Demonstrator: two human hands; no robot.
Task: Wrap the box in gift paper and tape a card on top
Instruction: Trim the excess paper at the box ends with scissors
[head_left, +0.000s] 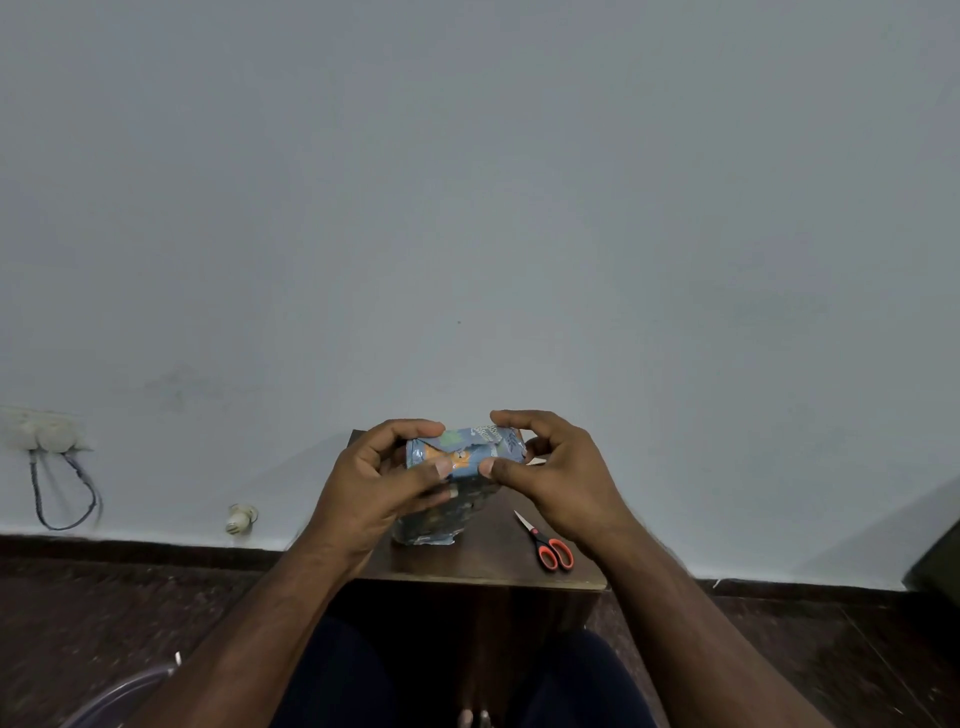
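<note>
**Both hands pin the end folds of the wrapped box**

At nine o'clock from the work, a wall socket with a looped cable sits well apart and plays no part here.

The left hand grips the box from its nine o'clock side, fingers curled over the top edge and thumb pressed on the near face, likely to keep the gift paper from springing open. The box stands upright on the small wooden counter, at its twelve o'clock end, already covered in blue patterned paper.

The right hand mirrors this at three o'clock, fingers curled and thumb pinching the fold flat, probably so a crease sets before taping.

The scissors lie at five o'clock of the box, near at hand, blades closed. No card or tape is plainly visible.
</note>
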